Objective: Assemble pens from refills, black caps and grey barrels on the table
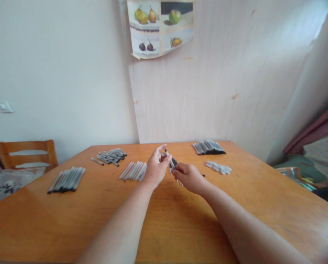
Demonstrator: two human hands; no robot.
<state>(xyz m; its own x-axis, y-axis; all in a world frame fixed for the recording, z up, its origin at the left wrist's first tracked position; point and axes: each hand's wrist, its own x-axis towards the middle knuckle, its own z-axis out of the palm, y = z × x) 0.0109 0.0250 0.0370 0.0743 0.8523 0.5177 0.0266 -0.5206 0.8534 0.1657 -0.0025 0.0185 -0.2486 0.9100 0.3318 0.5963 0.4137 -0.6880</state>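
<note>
Over the middle of the table, a slim pen with a whitish barrel and a dark upper end slants between my two hands. My left hand pinches it near the upper part, thumb against the barrel. Around its lower part the fingers of my right hand are closed. Behind and below the hands lie some dark and white small parts, mostly hidden. Just left of my left hand lies a row of whitish pen tubes.
Dark-ended pens lie in a row at left and a loose pile behind it. At back right is a bundle of pens, with small clear-white pieces nearer. A wooden chair stands left of the table.
</note>
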